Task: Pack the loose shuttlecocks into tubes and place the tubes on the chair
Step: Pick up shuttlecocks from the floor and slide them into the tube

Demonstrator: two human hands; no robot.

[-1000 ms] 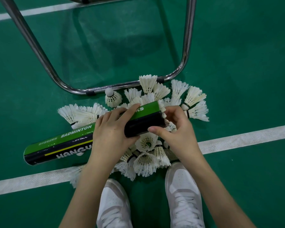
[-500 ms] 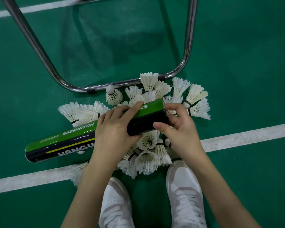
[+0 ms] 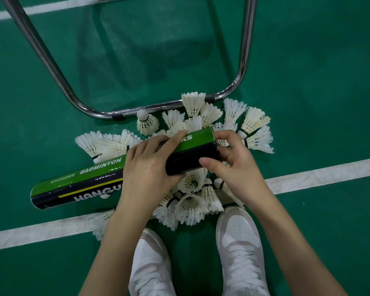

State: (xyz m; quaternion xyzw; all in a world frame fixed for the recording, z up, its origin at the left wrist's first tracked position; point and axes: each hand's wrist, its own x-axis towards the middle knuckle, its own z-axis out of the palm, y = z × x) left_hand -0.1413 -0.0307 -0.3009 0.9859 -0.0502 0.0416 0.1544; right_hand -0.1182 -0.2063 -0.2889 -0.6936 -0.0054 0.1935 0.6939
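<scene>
Long green-and-black cardboard shuttlecock tube [image 3: 98, 178] lying tilted, capped end at eight o'clock, over scattered white feather shuttlecocks [image 3: 190, 201], chrome tubular chair frame [image 3: 150, 107] at twelve o'clock

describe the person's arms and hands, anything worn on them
Both forearms are bare as far as the frame shows, with no sleeve in view. The left hand and right hand wear no gloves, and no rings, watch or bracelets show on the visible parts. The fingernails are short and look unpainted. The only clothing in view is a pair of white lace-up shoes.
</scene>
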